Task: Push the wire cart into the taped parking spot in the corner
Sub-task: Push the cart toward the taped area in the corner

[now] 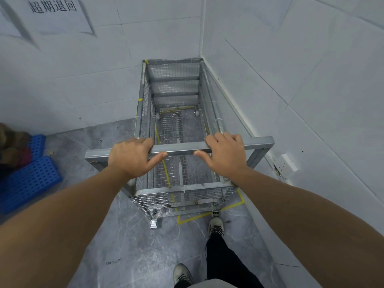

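The empty grey wire cart [175, 84] stands lengthwise in the corner, its far end against the back wall and its right side close to the right wall. My left hand [133, 157] and my right hand [225, 155] both grip its metal handle bar [180, 148], fingers over the top, thumbs underneath. Yellow floor tape [193, 218] marks the parking spot; its near line shows just behind the cart's near end, and another strip shows through the mesh floor. The cart sits slightly left of the tape's left line.
White tiled walls meet in the corner ahead. Blue plastic pallets [27, 177] with bundled cloth lie on the floor at the left. A wall socket [289, 163] is low on the right wall. My feet [216, 226] stand on grey floor behind the cart.
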